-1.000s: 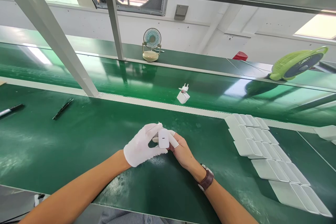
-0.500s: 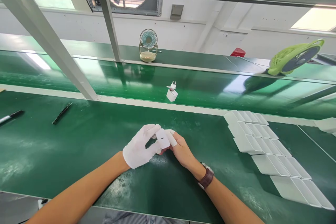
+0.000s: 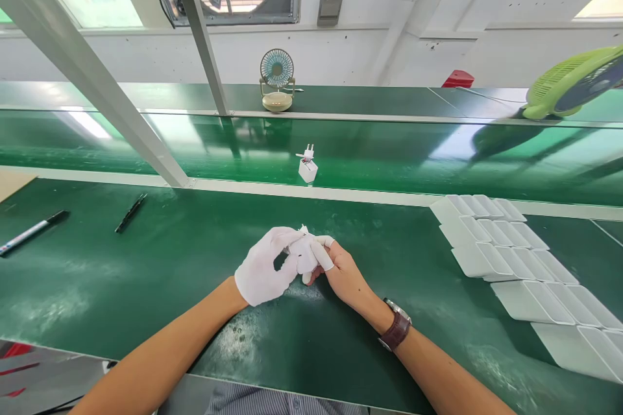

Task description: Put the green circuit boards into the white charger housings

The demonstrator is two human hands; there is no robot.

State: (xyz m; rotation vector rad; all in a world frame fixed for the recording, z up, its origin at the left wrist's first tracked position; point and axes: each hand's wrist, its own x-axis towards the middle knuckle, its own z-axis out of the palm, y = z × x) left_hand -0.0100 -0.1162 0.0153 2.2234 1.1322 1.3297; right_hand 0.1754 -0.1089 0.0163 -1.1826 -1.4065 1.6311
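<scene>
A small white charger housing (image 3: pixel 305 253) is held between my two hands above the green bench (image 3: pixel 175 311). My left hand (image 3: pixel 267 266), in a white glove, pinches it from the left with thumb and fingers. From the right, my bare right hand (image 3: pixel 343 275), with white covers on some fingertips, grips the same piece. Part of the housing is hidden by the fingers. Beyond the hands, another white charger (image 3: pixel 307 170) lies on the shiny green belt (image 3: pixel 379 155), its two-pin plug part tilted up at the top.
White open trays (image 3: pixel 479 259) stand in slanting rows at the right. At the left lie a marker (image 3: pixel 34 231) and a black tweezer-like tool (image 3: pixel 130 213). A small fan (image 3: pixel 277 80) and a green fan (image 3: pixel 569 81) stand behind the belt. A metal post (image 3: pixel 107 84) rises at the left.
The housing has turned between my fingers, so its small slot now faces lower. The charger on the belt has shifted left. My view has swung slightly left.
</scene>
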